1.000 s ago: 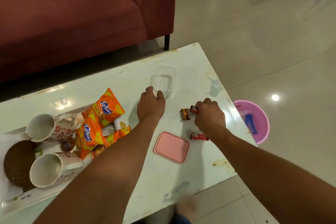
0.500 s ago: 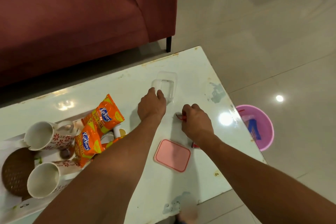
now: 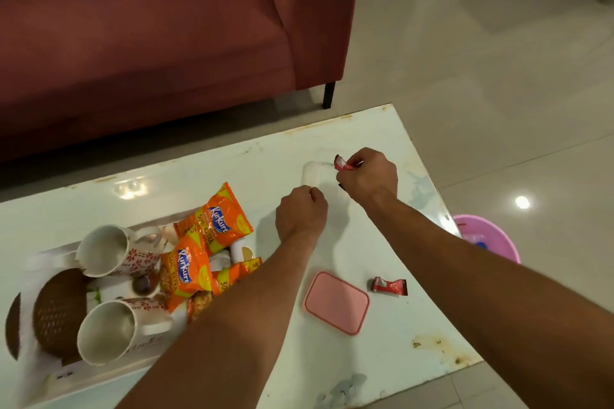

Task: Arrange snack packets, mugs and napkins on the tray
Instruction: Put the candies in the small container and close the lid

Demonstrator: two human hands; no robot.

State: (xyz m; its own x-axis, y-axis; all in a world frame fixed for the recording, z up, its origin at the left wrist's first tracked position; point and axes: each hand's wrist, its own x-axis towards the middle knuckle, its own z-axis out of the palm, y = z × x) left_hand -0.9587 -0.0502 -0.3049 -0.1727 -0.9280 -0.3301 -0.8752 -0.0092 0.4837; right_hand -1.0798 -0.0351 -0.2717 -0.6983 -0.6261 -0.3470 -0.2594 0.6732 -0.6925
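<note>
My right hand pinches small red candy wrappers above a clear plastic box on the white table. My left hand grips the near edge of that box. One more red candy lies on the table beside the pink lid. At the left, the white tray holds two floral mugs, orange snack packets and brown woven coasters.
A dark red sofa stands behind the table. A pink bucket sits on the tiled floor past the table's right edge.
My right hand has picked the candies off the table and lifted them over the clear box. The left hand has stayed on the box. One candy stays by the lid.
</note>
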